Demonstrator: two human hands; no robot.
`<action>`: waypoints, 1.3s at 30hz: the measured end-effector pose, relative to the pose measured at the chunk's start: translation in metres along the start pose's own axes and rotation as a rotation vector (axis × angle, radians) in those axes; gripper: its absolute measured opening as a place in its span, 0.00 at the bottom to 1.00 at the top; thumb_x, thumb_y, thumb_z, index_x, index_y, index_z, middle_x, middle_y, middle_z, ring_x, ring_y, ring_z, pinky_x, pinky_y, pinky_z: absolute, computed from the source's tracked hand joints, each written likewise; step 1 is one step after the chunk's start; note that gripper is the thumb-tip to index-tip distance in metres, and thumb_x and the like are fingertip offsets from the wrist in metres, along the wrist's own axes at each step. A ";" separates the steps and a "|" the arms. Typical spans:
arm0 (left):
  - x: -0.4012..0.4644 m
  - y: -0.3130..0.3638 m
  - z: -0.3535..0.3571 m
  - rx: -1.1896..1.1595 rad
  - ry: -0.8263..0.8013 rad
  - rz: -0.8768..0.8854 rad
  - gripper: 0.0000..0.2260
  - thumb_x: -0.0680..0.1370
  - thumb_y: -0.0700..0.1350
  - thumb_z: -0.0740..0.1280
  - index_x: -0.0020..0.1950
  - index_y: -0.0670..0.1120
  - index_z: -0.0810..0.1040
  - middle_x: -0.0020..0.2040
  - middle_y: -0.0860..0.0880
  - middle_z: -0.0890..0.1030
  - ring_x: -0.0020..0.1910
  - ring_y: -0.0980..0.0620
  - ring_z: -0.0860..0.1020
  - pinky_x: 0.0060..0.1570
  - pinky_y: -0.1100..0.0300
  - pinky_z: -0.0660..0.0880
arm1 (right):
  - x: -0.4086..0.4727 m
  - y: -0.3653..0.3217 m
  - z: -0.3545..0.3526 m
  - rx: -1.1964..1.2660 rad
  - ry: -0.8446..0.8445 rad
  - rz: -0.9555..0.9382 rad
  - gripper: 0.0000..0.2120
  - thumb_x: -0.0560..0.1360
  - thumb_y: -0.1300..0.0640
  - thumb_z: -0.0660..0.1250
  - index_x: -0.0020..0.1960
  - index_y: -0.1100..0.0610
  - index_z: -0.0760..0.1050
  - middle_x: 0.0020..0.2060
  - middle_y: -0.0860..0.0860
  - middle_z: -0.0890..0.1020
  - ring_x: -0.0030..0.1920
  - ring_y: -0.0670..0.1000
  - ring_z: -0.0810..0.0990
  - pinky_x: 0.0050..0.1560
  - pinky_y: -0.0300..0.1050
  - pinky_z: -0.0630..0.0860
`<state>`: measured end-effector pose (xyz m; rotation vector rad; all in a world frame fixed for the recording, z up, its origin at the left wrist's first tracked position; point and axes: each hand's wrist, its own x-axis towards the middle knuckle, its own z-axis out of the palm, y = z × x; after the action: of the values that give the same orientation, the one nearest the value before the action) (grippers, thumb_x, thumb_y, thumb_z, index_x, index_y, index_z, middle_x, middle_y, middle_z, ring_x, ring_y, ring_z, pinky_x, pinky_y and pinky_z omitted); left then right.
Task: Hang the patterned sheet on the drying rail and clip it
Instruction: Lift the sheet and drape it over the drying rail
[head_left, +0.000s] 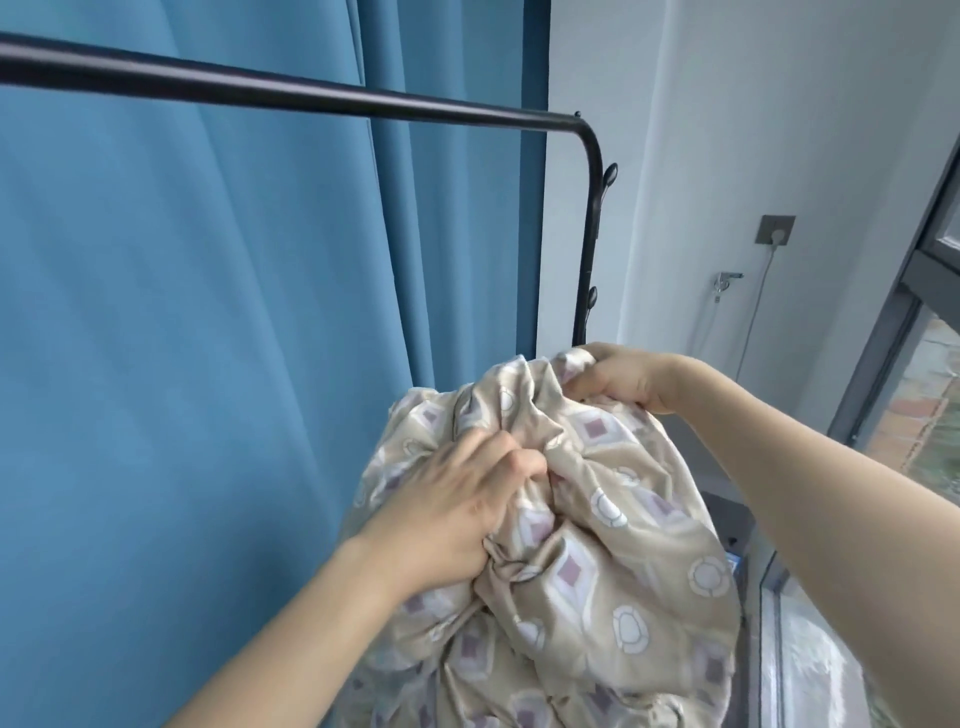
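Patterned sheet (582, 545) bunched in front of chest, below black drying rail (291, 93), not yet over it. Left hand (447, 499) clutches fabric mid-bundle; right hand (623, 376) grips top edge, likely hunting hem to spread. No clips visible; blue curtain (182, 338) behind.

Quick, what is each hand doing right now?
Left hand: closed, gripping a bunch of the sheet.
Right hand: closed, gripping the sheet's top edge.
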<state>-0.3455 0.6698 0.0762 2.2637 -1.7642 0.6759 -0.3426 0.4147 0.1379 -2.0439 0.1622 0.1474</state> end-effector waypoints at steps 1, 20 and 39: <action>0.000 0.000 -0.003 -0.006 -0.027 -0.006 0.31 0.62 0.33 0.66 0.60 0.53 0.60 0.56 0.53 0.65 0.58 0.51 0.65 0.50 0.59 0.70 | -0.002 0.001 -0.004 0.030 0.024 -0.037 0.16 0.63 0.61 0.75 0.49 0.58 0.79 0.42 0.56 0.84 0.43 0.57 0.83 0.48 0.54 0.79; 0.108 -0.061 -0.015 -0.828 0.266 -0.792 0.06 0.70 0.50 0.67 0.38 0.50 0.72 0.35 0.48 0.78 0.36 0.48 0.75 0.39 0.54 0.70 | -0.066 -0.022 -0.057 0.028 0.010 -0.057 0.13 0.61 0.62 0.74 0.42 0.51 0.76 0.38 0.53 0.82 0.37 0.54 0.82 0.43 0.51 0.78; 0.180 -0.009 -0.053 -1.220 0.699 -0.594 0.06 0.77 0.46 0.60 0.42 0.53 0.74 0.41 0.45 0.79 0.40 0.47 0.77 0.49 0.44 0.76 | -0.068 -0.001 -0.044 -0.117 0.013 -0.118 0.17 0.73 0.50 0.69 0.56 0.59 0.78 0.57 0.55 0.81 0.62 0.57 0.77 0.68 0.48 0.69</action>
<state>-0.3158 0.5385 0.2075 1.2867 -0.7027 0.1136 -0.4081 0.3792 0.1709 -2.1652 0.0418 0.0720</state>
